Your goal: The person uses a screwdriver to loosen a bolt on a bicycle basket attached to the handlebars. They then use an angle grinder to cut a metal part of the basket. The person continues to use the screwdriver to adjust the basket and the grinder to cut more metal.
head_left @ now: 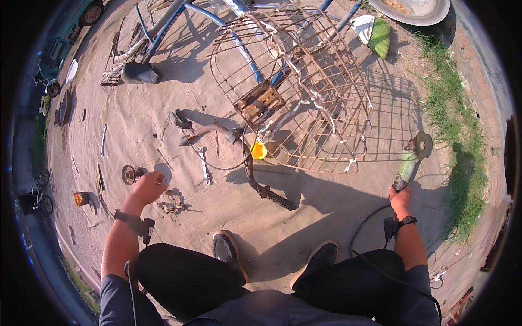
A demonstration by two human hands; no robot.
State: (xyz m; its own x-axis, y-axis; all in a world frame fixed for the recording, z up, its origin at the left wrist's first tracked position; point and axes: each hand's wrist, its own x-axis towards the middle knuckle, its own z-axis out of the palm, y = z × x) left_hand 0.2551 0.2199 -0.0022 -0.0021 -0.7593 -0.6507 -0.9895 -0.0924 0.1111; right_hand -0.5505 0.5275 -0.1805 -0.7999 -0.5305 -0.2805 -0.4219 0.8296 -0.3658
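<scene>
At the right, my right hand (400,200) is wrapped round the rear of a green angle grinder (405,167). Its dark disc (423,145) points away from me, and a black cord trails back past my right knee. On the left, my left hand (149,188) is low over the ground with its fingers curled. It is beside a rusty wheel hub (129,175) with loose thin spokes. A greyish round patch shows just past the fingertips; I cannot tell what it is. What the fingers hold, if anything, is hidden. Tangled rusty metal pieces (172,201) lie near the wrist.
An overturned bicycle (239,57) with a rusty wire basket (310,92) and handlebar (255,179) takes up the middle. Around it are a yellow cup (259,151), wrenches (204,165), an orange-brown container (81,199), a green broom (375,35) and a metal basin (416,10).
</scene>
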